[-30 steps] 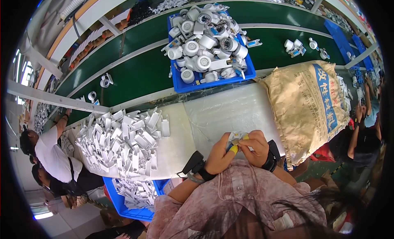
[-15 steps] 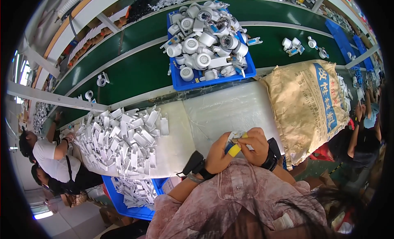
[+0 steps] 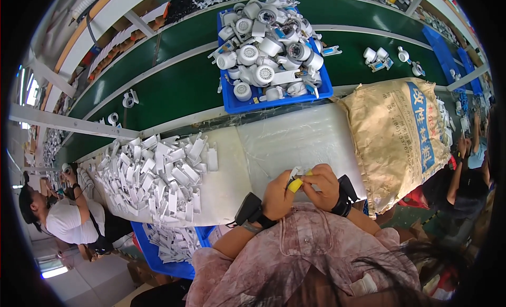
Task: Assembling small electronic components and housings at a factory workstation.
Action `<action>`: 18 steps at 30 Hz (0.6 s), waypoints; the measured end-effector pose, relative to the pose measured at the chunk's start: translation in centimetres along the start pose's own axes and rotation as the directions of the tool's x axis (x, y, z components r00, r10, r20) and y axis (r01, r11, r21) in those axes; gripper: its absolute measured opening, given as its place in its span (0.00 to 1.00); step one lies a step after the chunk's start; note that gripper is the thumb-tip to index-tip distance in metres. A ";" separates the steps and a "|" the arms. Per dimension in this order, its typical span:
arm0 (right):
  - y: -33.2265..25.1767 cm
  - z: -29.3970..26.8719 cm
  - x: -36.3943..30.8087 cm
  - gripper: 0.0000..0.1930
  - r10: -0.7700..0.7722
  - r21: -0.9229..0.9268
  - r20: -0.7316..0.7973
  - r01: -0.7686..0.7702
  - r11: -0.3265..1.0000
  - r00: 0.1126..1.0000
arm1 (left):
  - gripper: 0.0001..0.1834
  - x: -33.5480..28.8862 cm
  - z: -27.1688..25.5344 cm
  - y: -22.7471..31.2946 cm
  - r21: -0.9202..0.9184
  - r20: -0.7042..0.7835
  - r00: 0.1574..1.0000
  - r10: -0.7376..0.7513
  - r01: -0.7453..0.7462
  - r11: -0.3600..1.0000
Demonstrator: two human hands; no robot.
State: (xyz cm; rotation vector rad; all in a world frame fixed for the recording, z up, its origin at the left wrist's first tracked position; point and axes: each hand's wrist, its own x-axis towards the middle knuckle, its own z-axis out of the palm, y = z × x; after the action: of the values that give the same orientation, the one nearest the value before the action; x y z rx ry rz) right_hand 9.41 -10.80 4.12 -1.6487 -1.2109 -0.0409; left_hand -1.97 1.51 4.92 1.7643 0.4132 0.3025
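Close to my chest, both hands meet over a small white plastic part (image 3: 297, 171), mostly hidden by the fingers. My left hand (image 3: 278, 198) is closed around it from the left. The fingers of my right hand (image 3: 324, 186) pinch at its right side. Small bright yellow patches (image 3: 295, 185) show at the fingertips; whether they are finger covers or belong to the part I cannot tell. Left of my hands, a heap of white plastic handle-like pieces (image 3: 174, 172) lies on the pale worktop (image 3: 226, 188).
Beyond the worktop a blue crate (image 3: 247, 107) piled with round white fan-like units stands on the green conveyor (image 3: 174, 88). A brown paper sack (image 3: 387, 143) lies at the right. Below left is another blue bin (image 3: 153, 257). A co-worker (image 3: 68, 220) is at the left.
My hands have turned the part slightly, and the blue bit that showed between them is now hidden. The co-worker at the left has shifted and holds up a white piece.
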 end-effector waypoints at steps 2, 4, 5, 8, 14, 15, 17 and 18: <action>0.1 0.1 0.3 0.12 0.005 -0.004 0.002 -0.005 1.000 1.000 | 0.11 0.1 0.0 -0.4 0.000 -0.019 1.000 0.007 -0.007 1.000; -0.1 -0.3 0.8 0.11 0.060 -0.006 0.107 -0.060 0.998 0.992 | 0.10 0.1 0.1 -0.8 0.001 -0.037 0.999 0.014 -0.014 1.000; -0.1 -0.4 1.1 0.11 0.061 -0.004 0.107 -0.061 0.998 0.992 | 0.11 0.0 0.0 -1.0 -0.048 -0.021 1.000 -0.015 0.014 0.999; 0.2 -0.7 1.6 0.11 0.071 -0.018 0.174 -0.069 0.997 0.982 | 0.12 0.4 -0.3 -0.8 -0.171 0.064 0.992 -0.105 0.114 0.979; 0.9 -0.8 2.1 0.11 -0.026 -0.048 0.171 0.034 0.998 0.985 | 0.14 0.8 -0.5 -0.7 -0.434 0.204 0.946 -0.254 0.319 0.843; 1.0 -0.9 2.0 0.11 -0.032 -0.024 0.177 0.037 0.999 0.984 | 0.16 0.8 -0.5 -0.9 -0.415 0.236 0.939 -0.248 0.329 0.848; 1.2 -1.0 1.9 0.11 -0.038 0.005 0.187 0.038 0.999 0.982 | 0.16 0.7 -0.6 -0.9 -0.401 0.256 0.934 -0.251 0.339 0.851; 1.3 -1.3 1.9 0.11 -0.039 0.021 0.211 0.035 0.999 0.977 | 0.16 0.7 -0.6 -1.0 -0.386 0.275 0.928 -0.250 0.345 0.856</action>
State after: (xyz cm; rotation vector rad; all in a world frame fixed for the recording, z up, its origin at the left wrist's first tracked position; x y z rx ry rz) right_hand 11.89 -10.38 4.81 -1.6461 -1.3985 0.1246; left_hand -1.73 2.54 4.09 1.2582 0.4207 -0.0269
